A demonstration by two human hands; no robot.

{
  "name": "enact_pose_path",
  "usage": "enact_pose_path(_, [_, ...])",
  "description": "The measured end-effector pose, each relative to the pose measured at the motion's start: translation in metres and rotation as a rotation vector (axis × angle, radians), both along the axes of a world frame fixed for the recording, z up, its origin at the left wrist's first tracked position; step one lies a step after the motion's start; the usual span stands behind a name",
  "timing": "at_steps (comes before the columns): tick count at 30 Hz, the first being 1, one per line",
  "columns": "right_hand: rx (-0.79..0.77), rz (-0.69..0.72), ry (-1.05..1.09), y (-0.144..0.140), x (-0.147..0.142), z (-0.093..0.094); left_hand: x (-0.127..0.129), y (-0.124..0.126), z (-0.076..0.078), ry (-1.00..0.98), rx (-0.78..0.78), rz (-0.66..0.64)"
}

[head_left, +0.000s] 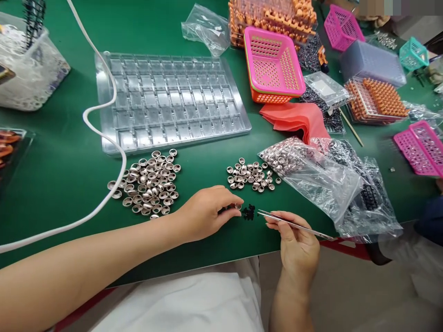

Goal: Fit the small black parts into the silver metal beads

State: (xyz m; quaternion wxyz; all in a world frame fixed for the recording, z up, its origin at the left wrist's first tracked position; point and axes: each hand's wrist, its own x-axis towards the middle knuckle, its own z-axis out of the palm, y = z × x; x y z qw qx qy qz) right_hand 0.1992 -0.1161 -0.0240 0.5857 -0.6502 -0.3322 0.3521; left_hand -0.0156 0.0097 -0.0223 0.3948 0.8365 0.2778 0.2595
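Observation:
Pinched between the thumb and forefinger of my left hand is a small silver metal cup. My right hand grips a pair of tweezers, their tips pointing left. Between the two hands lies a small heap of tiny black parts, just left of the tweezer tips. Similar metal cups form a larger pile behind my left forearm and a smaller pile beyond my hands. Whether the tweezers hold anything is too small to tell.
A clear compartment tray lies behind the larger pile, a white cable crossing its left side. Plastic bags of parts lie at right. Pink baskets and orange parts stand farther back. A white bin stands at left.

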Motion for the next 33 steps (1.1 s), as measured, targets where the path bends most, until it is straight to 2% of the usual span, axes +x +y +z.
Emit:
enact_pose_path(4, [0.048,0.082,-0.096,-0.001,-0.001,0.0,-0.001,0.0,-0.001,0.015,-0.007,-0.014])
enact_pose_path(13, [0.054,0.086,-0.299,-0.011,-0.015,-0.007,0.002,-0.001,0.002,0.013,-0.044,0.022])
enact_pose_path(33, [0.098,0.181,-0.426,-0.006,-0.014,-0.006,0.001,0.0,0.003,0.021,-0.073,0.002])
